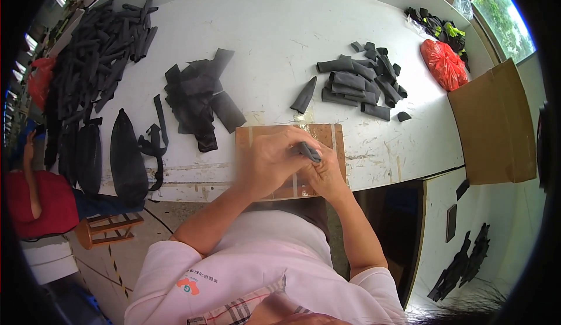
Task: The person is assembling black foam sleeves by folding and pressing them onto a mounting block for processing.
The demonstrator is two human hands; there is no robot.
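- Head view: both hands meet over a brown board [327, 135] that lies at the near edge of the white tabletop [280, 39].
- The left hand [266, 161] is curled, and its fingers press on a small dark grey piece [310, 151].
- The right hand [324, 176] sits just beside the left hand, touching it. Its fingers pinch the same dark grey piece from below.
- So the dark grey piece is held between the two hands, right above the brown board.
- A little past the board lies one pointed dark piece [304, 96] by itself.
- To the right of that is a small heap of rolled dark pieces [362, 82].
- To the left of the board is a pile of flat black pieces [198, 94].
- Far left, a big heap of long black rolls [96, 47] covers that end of the tabletop.
- Black pouches [125, 155] lie at the near left edge.
- A red bag [444, 63] sits at the far right of the tabletop, near a cardboard box [497, 126].
- Another person in red [38, 199] sits at the left, well apart from the hands.
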